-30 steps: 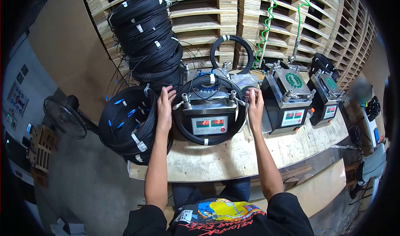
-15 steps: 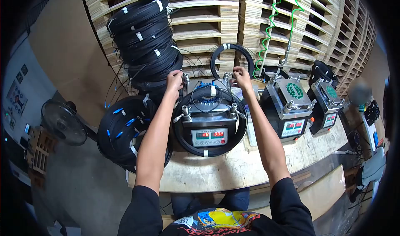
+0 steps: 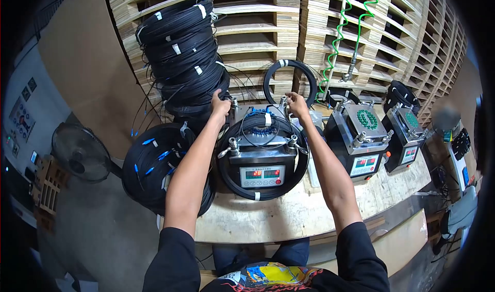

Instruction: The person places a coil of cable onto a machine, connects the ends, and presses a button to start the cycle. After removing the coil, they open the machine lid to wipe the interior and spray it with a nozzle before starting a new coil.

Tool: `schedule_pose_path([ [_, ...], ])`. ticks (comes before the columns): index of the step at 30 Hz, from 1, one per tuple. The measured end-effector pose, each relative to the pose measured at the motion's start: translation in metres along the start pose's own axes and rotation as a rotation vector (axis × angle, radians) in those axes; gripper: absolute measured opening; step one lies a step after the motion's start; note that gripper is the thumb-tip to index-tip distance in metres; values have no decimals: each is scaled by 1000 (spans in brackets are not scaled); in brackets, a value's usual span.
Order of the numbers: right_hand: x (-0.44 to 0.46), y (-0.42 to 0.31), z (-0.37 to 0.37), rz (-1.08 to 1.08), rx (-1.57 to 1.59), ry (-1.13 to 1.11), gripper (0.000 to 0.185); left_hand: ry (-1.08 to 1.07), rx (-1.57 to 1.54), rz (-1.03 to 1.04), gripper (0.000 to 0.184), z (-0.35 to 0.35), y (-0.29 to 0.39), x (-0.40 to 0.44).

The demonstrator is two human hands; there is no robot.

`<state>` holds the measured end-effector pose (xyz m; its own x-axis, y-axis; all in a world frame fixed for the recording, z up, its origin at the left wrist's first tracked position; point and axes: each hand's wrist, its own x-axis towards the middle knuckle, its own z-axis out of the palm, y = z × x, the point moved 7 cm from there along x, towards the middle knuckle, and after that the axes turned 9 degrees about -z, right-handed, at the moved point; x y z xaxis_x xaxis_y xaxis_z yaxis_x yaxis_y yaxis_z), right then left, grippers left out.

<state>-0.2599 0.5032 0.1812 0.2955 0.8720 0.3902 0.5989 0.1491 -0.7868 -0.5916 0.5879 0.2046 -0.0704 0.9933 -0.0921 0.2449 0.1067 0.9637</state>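
A fiber polishing machine stands before me, its lit display showing 28 and 2. A black cable coil is looped around its body, with blue connectors set in a ring on top. My left hand is closed at the rear left corner clamp. At the rear right corner clamp, my right hand is closed too. The fingers mostly hide the levers there. Two front clamps, left and right, have their levers turned outward.
Tall stacked cable coils rise at the left rear, with another coil pile nearer. Two similar machines stand right on the wooden table. A fan is at left; pallets and a green air hose are behind.
Both hands have lowered slightly and closed in at the rear clamps. The display's right number has gone from 0.02 to 2. The view has shifted a little.
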Motion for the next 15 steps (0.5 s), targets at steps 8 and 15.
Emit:
schedule_pose_path([
  [8, -9, -15, 0, -221, -25, 103, 41, 28, 326, 88, 65, -3, -4, -27],
  [15, -33, -57, 2, -118, 118, 73, 56, 3, 188, 191, 60, 7, 13, -55],
])
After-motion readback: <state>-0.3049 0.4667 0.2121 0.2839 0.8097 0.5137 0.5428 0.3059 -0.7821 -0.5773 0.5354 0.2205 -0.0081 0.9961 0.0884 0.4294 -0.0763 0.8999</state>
